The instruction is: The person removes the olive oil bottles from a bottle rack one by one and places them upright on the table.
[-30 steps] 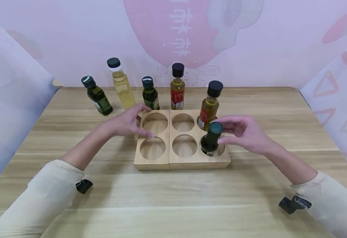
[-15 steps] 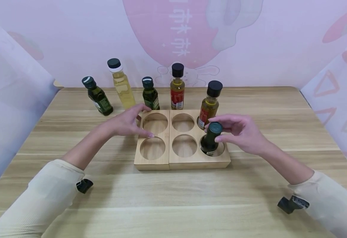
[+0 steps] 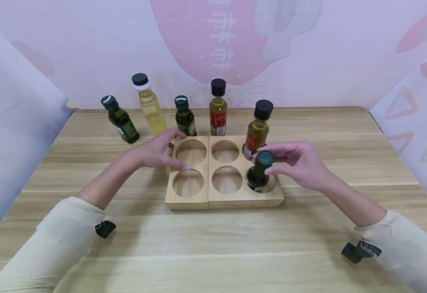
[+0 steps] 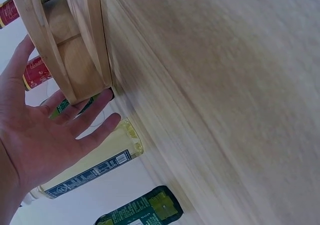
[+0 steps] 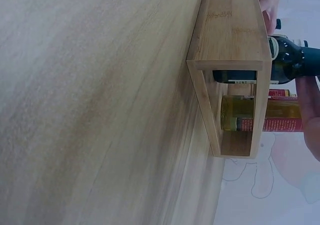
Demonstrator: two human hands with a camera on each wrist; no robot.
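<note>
In the head view, my right hand (image 3: pixel 296 165) pinches the neck of a small dark green glass bottle (image 3: pixel 259 175). That bottle stands in the front right hole of a light wooden bottle rack (image 3: pixel 207 199). Seen from the right wrist, the base of the green bottle (image 5: pixel 282 60) is inside the open-ended rack, off its floor. A red-labelled oil bottle (image 3: pixel 256 134) occupies the hole behind. My left hand (image 3: pixel 158 149) rests on the rack's left end, thumb on top and fingers toward the back; the left wrist view shows those fingers nearly straight.
Behind the rack stand a small green bottle (image 3: pixel 185 118) and a red-labelled bottle (image 3: pixel 218 114). Farther left are a tall pale yellow oil bottle (image 3: pixel 152 110) and another green bottle (image 3: pixel 123 124). A printed backdrop (image 3: pixel 308 61) rises behind the wooden table (image 3: pixel 213 248).
My right hand has shifted slightly left, its thumb and fingers closer around the green bottle's neck. The left hand and the rack have stayed in place.
</note>
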